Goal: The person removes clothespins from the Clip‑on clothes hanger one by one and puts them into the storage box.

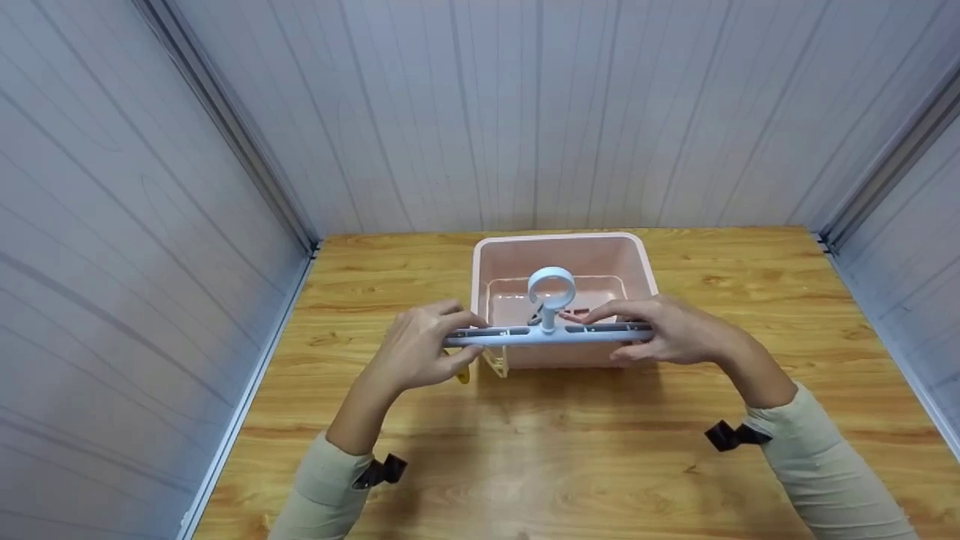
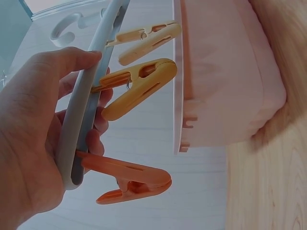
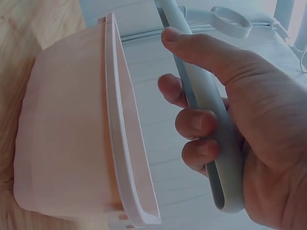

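Observation:
A pale blue clip hanger bar (image 1: 547,334) with a ring hook (image 1: 551,286) is held level above the near rim of a pink plastic tub (image 1: 634,259). My left hand (image 1: 424,349) grips its left end, thumb below and fingers over the top. My right hand (image 1: 664,330) grips the right end. In the left wrist view the hanger bar (image 2: 84,110) carries an orange peg (image 2: 129,179), a yellow-orange peg (image 2: 139,86) and a paler peg (image 2: 146,40). In the right wrist view my fingers (image 3: 196,124) curl round the hanger bar (image 3: 211,139) beside the tub (image 3: 67,139).
The tub stands on a wooden table (image 1: 675,457) near its far edge. Grey panelled walls (image 1: 135,225) close in the table at the left, back and right. Black wrist straps (image 1: 731,435) sit on both sleeves.

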